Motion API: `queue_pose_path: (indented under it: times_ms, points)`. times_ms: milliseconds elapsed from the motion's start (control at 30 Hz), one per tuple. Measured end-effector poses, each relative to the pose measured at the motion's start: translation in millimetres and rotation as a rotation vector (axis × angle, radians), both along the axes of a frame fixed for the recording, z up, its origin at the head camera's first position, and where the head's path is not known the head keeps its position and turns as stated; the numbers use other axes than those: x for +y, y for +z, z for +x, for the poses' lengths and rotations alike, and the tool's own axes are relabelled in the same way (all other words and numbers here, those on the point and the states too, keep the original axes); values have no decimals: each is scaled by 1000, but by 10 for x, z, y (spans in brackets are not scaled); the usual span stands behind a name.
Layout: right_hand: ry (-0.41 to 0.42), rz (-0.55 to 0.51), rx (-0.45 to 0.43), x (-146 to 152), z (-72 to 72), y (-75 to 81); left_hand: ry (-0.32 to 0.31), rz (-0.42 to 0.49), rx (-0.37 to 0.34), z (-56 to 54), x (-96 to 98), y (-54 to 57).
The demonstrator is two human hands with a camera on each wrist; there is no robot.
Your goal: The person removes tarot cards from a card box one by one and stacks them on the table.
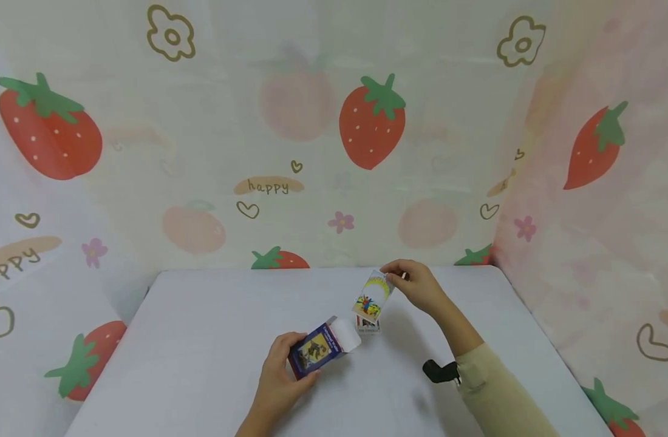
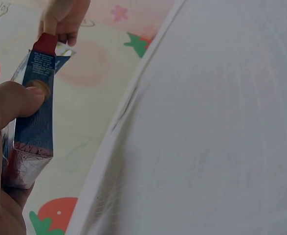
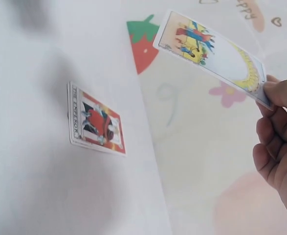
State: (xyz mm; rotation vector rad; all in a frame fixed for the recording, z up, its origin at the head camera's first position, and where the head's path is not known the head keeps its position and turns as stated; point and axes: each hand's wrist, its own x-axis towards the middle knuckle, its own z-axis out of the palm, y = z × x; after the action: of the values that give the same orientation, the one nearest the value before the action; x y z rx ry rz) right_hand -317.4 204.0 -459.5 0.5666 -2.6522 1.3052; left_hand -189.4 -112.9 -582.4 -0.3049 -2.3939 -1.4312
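My left hand [image 1: 283, 373] grips a blue tarot card box [image 1: 314, 350], thumb along one side; its white end flap [image 1: 345, 335] stands open toward the right. In the left wrist view the thumb presses the narrow blue side [image 2: 34, 115] of the box. My right hand [image 1: 418, 285] pinches a tarot card [image 1: 373, 297] by its upper corner, between thumb and forefinger. That card shows a yellow arc and small colourful figures. Below it on the table lies a small stack of cards [image 3: 98, 120], face up with "The Emperor" on top, partly hidden by the raised card in the head view.
The white-covered table [image 1: 203, 328] reaches back to a hanging cloth [image 1: 323, 182] printed with strawberries, which also closes in both sides. A black strap-like piece [image 1: 439, 371] sticks out at my right wrist, by the beige sleeve [image 1: 498, 388].
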Motion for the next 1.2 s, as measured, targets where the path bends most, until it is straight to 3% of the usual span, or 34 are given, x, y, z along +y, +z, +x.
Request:
queue_pose_path:
  times_ms: [533, 1200]
  points:
    - [16, 35, -97, -66, -295, -269, 8, -18, 27, 21, -70, 15]
    - [5, 107, -177, -128, -484, -600, 10, -2, -6, -2, -45, 24]
